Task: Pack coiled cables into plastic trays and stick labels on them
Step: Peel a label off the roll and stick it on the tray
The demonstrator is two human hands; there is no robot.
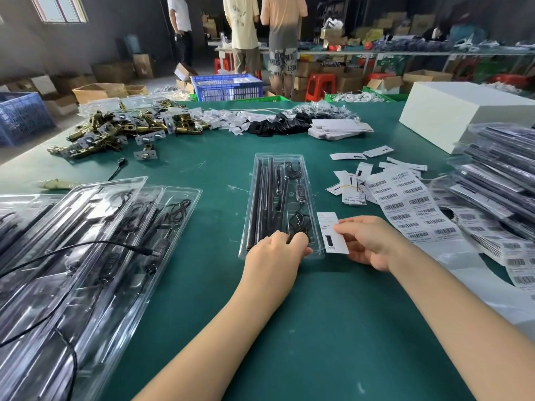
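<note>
Table (pixel 333 328): green surface carrying everything described here.
Tray (pixel 314 169): clear plastic tray lying lengthwise in the middle of the table, near end toward the person.
Tray contents: long black rods (pixel 262 204) lie side by side along the left part; a small black controller (pixel 300 190) sits right of them.
Coiled cable (pixel 299 224): thin black coil in the tray's near right compartment.
Left hand (pixel 278 250): resting on the tray's near end, fingers curled down onto the coiled cable at its near edge; whether it pinches the cable or only presses it cannot be told.
Right hand (pixel 367 241): just right of the tray, thumb and fingers pinching a label card.
Label card (pixel 333 233): white rectangle with a black bar printed on it, held beside the tray's right rim and overlapping it slightly.
Barcode sheets (pixel 405 204): white sticker sheets spread to the right of the tray, near the right hand.
Loose cards (pixel 350 186): small white cards scattered beyond the right hand.
Packed trays (pixel 498 175): a pile on the table's right edge.
Left trays (pixel 86 241): overlapping clear trays holding black rods and cables, well apart from the central tray.
Metal parts (pixel 115 128): a brass-and-silver heap at the far left.
White box (pixel 463 117): at the far right.
People (pixel 243 33): three stand beyond the table.
</note>
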